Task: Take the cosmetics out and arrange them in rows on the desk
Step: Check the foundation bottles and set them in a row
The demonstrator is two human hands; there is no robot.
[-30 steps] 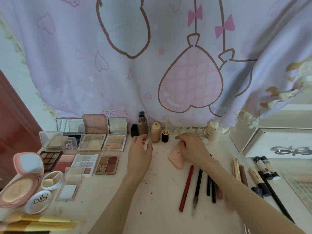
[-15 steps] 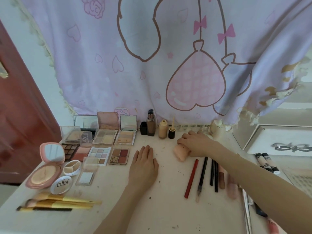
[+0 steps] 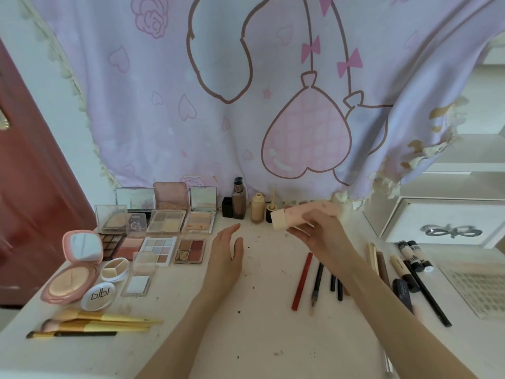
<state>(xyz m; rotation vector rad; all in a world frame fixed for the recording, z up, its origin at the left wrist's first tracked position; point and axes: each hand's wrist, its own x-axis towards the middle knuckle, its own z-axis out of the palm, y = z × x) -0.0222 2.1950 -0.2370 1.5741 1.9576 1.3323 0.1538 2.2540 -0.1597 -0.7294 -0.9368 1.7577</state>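
Placement step under way: pink sponge (image 3: pixel 308 214) pinched between thumb and fingers of right hand (image 3: pixel 319 236), lifted clear of the desk (image 3: pixel 246 337) just in front of the bottles (image 3: pixel 247 207) along the back edge. Left hand (image 3: pixel 225 258) with fingers straight and loosely spread, holding nothing, low over bare desk beside the palettes (image 3: pixel 164 233); contact with the surface not discernible. Next, probably, lowering of the sponge into a free slot between palettes and pencils (image 3: pixel 317 280), in line with an existing row.

open desk (image 3: pixel 262 318) centre, palettes (image 3: pixel 188 248) left, pencils (image 3: pixel 317 280) right, bottles (image 3: pixel 257 209) behind
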